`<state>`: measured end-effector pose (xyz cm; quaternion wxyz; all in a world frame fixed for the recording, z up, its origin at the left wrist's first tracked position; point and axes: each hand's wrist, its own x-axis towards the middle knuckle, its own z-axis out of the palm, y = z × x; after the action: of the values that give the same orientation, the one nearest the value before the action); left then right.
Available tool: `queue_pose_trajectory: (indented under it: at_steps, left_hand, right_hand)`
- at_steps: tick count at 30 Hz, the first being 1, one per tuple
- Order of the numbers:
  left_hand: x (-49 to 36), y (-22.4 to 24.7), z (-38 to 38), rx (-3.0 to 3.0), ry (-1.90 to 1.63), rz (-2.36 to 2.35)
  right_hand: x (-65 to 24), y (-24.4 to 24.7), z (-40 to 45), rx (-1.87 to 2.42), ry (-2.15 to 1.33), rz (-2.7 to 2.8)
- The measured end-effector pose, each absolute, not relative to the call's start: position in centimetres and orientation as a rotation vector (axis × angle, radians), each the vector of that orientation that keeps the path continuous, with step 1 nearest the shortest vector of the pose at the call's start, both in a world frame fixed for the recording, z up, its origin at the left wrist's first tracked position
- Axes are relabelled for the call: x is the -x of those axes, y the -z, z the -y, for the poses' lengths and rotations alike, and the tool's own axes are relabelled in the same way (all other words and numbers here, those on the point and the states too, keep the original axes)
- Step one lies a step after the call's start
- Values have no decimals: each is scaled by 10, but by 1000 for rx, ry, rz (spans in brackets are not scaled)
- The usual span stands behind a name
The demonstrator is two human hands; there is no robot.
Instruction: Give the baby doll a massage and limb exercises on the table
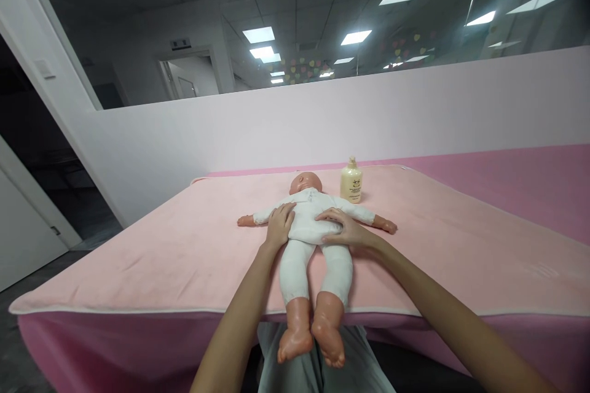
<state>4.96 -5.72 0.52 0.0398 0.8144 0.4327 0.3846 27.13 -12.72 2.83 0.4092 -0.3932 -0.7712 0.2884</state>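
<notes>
A baby doll point(310, 221) with a white cloth body lies flat, arms spread out to both sides. Its head is at the far end and turned sideways, and its bare feet hang past the table's near edge. My left hand point(279, 225) rests along the left side of the doll's trunk, fingers stretched out and pointing away from me. On the right side of the trunk lies my right hand point(343, 228), its thumb and fingers apart over the white cloth. Neither hand grips anything.
A pale yellow pump bottle point(351, 182) stands beyond the doll's right-hand arm. A light pink blanket point(184, 264) covers the table over a darker pink cloth point(138, 344). Behind rises a white wall point(286, 129) with a wide window point(304, 24). My legs are below the near edge.
</notes>
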Motion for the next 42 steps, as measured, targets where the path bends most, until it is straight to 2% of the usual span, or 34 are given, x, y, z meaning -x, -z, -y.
queue_pose_trajectory:
  at_steps: [9,14,21,25,29,34,42]
  left_hand:
    - [-62,-23,78,-2405,-1425,-1177]
    - [-71,-26,79,-2251,-1246,-936]
    - [-67,-27,79,-2228,-1095,-933]
    - [-69,-25,76,-2181,-1109,-1007]
    - [-71,-23,73,-2120,-1129,-1040]
    - [-69,-19,71,-2133,-1121,-974]
    - [-67,-14,68,-2122,-1100,-909]
  right_hand:
    - [-271,-23,118,993,-702,1898]
    - [-273,-26,118,1007,-733,1898]
    - [-272,-27,119,1008,-772,1883]
    - [-275,-17,108,880,-907,1498]
    - [-275,-8,93,913,-850,1157]
    - [-267,-7,77,1121,-766,1481]
    - [-266,-28,59,1344,-857,1731]
